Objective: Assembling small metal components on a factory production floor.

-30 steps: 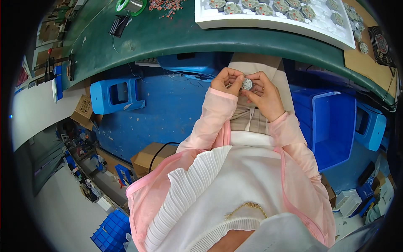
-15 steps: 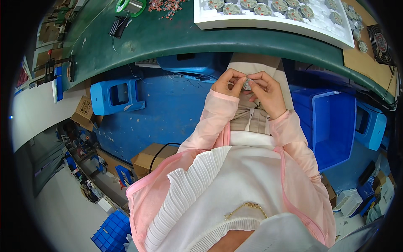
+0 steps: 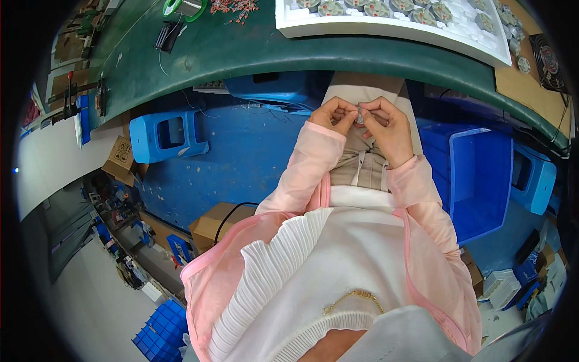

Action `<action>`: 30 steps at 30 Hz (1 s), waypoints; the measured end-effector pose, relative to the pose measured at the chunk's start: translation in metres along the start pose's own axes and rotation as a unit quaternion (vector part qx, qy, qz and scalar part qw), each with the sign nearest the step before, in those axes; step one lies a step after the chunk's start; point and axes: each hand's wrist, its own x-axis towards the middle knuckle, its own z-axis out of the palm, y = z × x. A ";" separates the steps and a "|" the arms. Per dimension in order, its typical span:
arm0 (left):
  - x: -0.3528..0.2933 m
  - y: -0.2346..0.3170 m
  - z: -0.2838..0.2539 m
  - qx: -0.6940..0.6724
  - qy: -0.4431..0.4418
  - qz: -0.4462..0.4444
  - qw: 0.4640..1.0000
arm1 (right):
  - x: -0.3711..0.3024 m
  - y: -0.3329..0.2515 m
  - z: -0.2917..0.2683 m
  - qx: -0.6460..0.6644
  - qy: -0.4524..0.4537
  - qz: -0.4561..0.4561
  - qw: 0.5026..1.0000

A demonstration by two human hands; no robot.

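Over my lap, both hands meet at a small round grey part (image 3: 360,116), mostly covered by the fingers. My left hand (image 3: 335,114) is closed, its thumb and forefinger pinched at the part's left edge. On the other side my right hand (image 3: 388,130) grips the part between thumb and fingers. Beyond the bench edge, a white foam tray (image 3: 386,29) carries several round grey pieces (image 3: 423,15) with small red spots. Whether the held part is of the same kind I cannot tell.
The green bench (image 3: 241,51) curves ahead, with a solder wire spool (image 3: 192,7), black pieces (image 3: 169,36) and small red components (image 3: 236,8) on it. A fan (image 3: 546,57) lies far right. A blue bin (image 3: 479,181) stands to my right, a blue stool (image 3: 142,139) left.
The part is turned and now shows as a thinner sliver between my fingers. My left fingers have drawn closer together, and the hands have shifted slightly.
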 end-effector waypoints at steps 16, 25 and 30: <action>-0.004 -0.001 0.000 0.090 0.015 0.108 0.990 | 0.003 0.003 -0.005 0.033 -0.013 0.005 0.999; -0.009 -0.003 0.000 0.280 0.044 0.277 0.918 | 0.006 0.006 -0.011 0.072 -0.060 0.036 0.995; -0.012 0.004 0.004 0.318 0.046 0.281 0.904 | 0.009 0.010 -0.011 0.062 -0.059 0.027 0.996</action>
